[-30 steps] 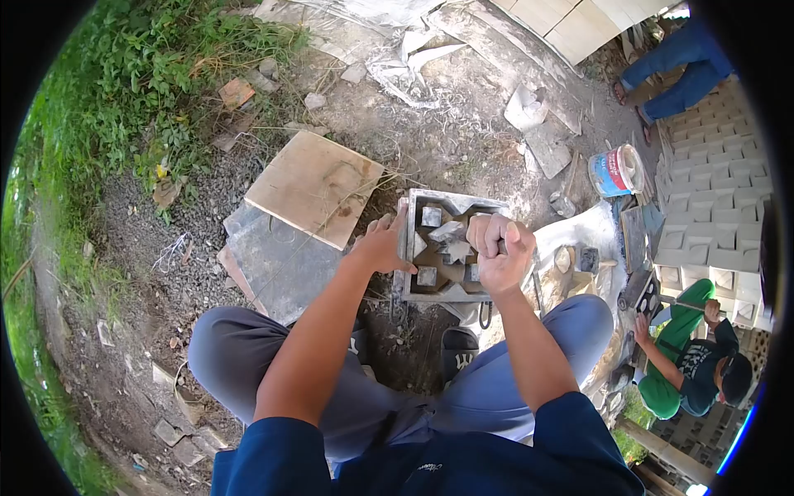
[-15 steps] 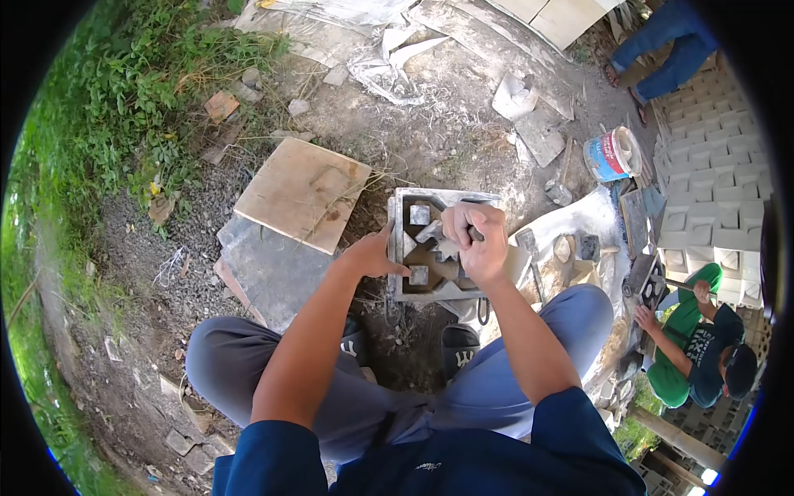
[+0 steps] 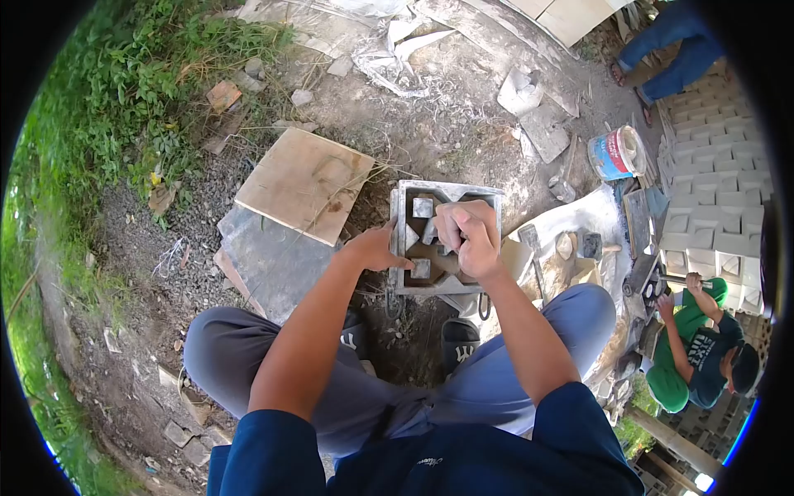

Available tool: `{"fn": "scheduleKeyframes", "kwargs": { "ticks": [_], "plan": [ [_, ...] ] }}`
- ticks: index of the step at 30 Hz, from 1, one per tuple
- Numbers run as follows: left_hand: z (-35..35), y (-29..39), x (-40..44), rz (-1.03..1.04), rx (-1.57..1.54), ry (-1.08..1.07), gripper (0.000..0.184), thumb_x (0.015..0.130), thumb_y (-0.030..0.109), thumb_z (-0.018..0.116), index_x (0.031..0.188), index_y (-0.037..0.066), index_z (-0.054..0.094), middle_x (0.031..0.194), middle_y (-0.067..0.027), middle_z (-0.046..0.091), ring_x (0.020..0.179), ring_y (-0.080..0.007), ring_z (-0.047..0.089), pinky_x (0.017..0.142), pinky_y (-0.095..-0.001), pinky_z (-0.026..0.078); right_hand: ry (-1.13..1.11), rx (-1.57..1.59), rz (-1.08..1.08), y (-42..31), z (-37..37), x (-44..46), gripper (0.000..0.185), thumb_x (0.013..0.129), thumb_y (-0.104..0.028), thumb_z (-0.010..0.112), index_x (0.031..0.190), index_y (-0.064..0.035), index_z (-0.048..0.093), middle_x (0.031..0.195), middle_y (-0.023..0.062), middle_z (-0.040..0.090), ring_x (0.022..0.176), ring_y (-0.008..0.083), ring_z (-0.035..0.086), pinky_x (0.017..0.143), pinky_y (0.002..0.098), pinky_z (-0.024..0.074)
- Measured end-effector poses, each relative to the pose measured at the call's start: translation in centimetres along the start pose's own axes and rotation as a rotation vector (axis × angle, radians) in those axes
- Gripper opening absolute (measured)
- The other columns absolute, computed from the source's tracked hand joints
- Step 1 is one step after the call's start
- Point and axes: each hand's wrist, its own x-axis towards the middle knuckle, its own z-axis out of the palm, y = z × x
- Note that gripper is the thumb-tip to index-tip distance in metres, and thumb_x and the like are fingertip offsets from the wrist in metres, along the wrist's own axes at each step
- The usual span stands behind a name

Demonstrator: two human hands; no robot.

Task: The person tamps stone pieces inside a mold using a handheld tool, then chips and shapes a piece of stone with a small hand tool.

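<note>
A square metal mould (image 3: 447, 289) lies on the ground in front of my feet, with raised square blocks and angled recesses inside it. My left hand (image 3: 374, 249) rests against the mould's left side, thumb over the rim and fingers along the outside. Above the right part of the mould, my right hand (image 3: 470, 238) is closed in a fist. Whatever it grips is hidden by the fingers. A grey piece shows just below that fist, inside the mould, partly covered by it.
Left of the mould, a wooden board (image 3: 306, 185) overlaps a grey sheet (image 3: 277, 264). A paint bucket (image 3: 616, 155) stands at the right, near stacked pale blocks (image 3: 715, 198). A co-worker in green trousers (image 3: 672, 376) crouches at the lower right; another person's legs (image 3: 672, 59) show above.
My right hand has shifted slightly left over the mould and stays closed. My left hand remains at the mould's left edge. The co-worker's hands have moved.
</note>
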Motion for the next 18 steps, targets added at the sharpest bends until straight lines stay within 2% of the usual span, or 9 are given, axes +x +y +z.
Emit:
{"fn": "scheduleKeyframes", "kwargs": {
  "ticks": [2,5,7,9,11,13,14,17,18],
  "plan": [
    [-0.1,-0.4,0.1,0.012,0.001,0.017,0.135,0.062,0.063,0.084,0.156,-0.005,0.014,0.133,-0.0343,0.055,0.126,-0.0428,0.055,0.108,-0.0441,0.043,0.001,0.036,0.066,-2.2,0.4,-0.1,0.056,0.098,-0.033,0.041,0.051,-0.0019,0.036,0.046,0.0037,0.034,0.044,0.0153,0.035,0.045,0.0323,0.0273],
    [-0.9,0.5,-0.4,-0.06,-0.061,-0.104,0.136,0.062,0.063,0.083,0.156,-0.005,0.013,0.136,-0.0343,0.053,0.128,-0.0416,0.054,0.109,-0.0425,0.043,-0.01,0.103,0.087,-2.3,0.7,-0.4,0.057,0.098,-0.034,0.041,0.051,-0.0027,0.036,0.046,0.0033,0.035,0.044,0.0148,0.034,0.045,0.0316,0.0264],
    [-1.0,0.9,-0.7,-0.063,-0.041,-0.104,0.134,0.065,0.065,0.082,0.156,-0.004,0.013,0.142,-0.0345,0.047,0.134,-0.0428,0.048,0.111,-0.0444,0.039,-0.006,0.08,0.118,0.1,0.1,-0.8,0.055,0.099,-0.031,0.041,0.052,-0.0034,0.036,0.047,0.0033,0.036,0.046,0.014,0.035,0.046,0.031,0.0268],
    [-0.8,0.9,-0.2,-0.076,-0.022,-0.104,0.133,0.065,0.065,0.082,0.156,-0.004,0.013,0.141,-0.0345,0.048,0.133,-0.0426,0.049,0.111,-0.0446,0.039,0.115,0.208,0.163,-1.0,0.5,-0.2,0.056,0.102,-0.031,0.04,0.053,-0.0037,0.037,0.049,0.0028,0.037,0.049,0.0132,0.035,0.048,0.0303,0.0273],
    [-0.2,0.1,0.2,-0.06,0.021,-0.073,0.138,0.061,0.067,0.082,0.155,-0.007,0.012,0.13,-0.0336,0.058,0.123,-0.0424,0.058,0.105,-0.0434,0.046,0.123,0.202,0.143,-1.8,1.2,-1.0,0.058,0.107,-0.031,0.037,0.056,-0.0038,0.038,0.052,0.0024,0.038,0.051,0.0125,0.036,0.05,0.03,0.0279],
    [0.0,-0.2,0.2,-0.06,-0.029,-0.104,0.139,0.061,0.069,0.082,0.156,-0.005,0.012,0.132,-0.0338,0.056,0.125,-0.0421,0.057,0.106,-0.0435,0.045,0.099,0.123,0.07,-2.0,1.9,-1.4,0.059,0.109,-0.034,0.036,0.059,-0.0031,0.039,0.054,0.0019,0.039,0.052,0.0115,0.036,0.05,0.0296,0.0281],
    [0.0,-0.1,0.1,-0.052,-0.025,-0.077,0.139,0.061,0.068,0.082,0.156,-0.005,0.013,0.131,-0.0341,0.057,0.123,-0.0423,0.057,0.105,-0.044,0.046,0.092,0.06,0.115,-0.4,1.6,-1.8,0.056,0.11,-0.031,0.037,0.062,-0.0026,0.039,0.055,0.0014,0.039,0.052,0.0108,0.036,0.049,0.0289,0.0282],
    [0.0,-0.3,0.6,0.008,-0.005,-0.021,0.137,0.061,0.067,0.083,0.155,-0.006,0.015,0.128,-0.0345,0.059,0.121,-0.0429,0.059,0.104,-0.0453,0.047,0.141,0.106,0.151,-1.3,1.9,-0.7,0.055,0.11,-0.03,0.037,0.062,-0.002,0.039,0.055,0.0006,0.038,0.051,0.0107,0.035,0.048,0.0287,0.0278],
    [-0.1,-0.2,0.6,-0.021,-0.017,-0.059,0.133,0.063,0.065,0.083,0.155,-0.005,0.017,0.132,-0.0336,0.056,0.125,-0.0426,0.056,0.106,-0.0449,0.044,0.156,0.124,0.108,-2.1,2.2,-0.9,0.055,0.11,-0.029,0.036,0.062,-0.0024,0.037,0.055,0.0002,0.036,0.051,0.0104,0.034,0.048,0.0284,0.0272]
  ]
}}
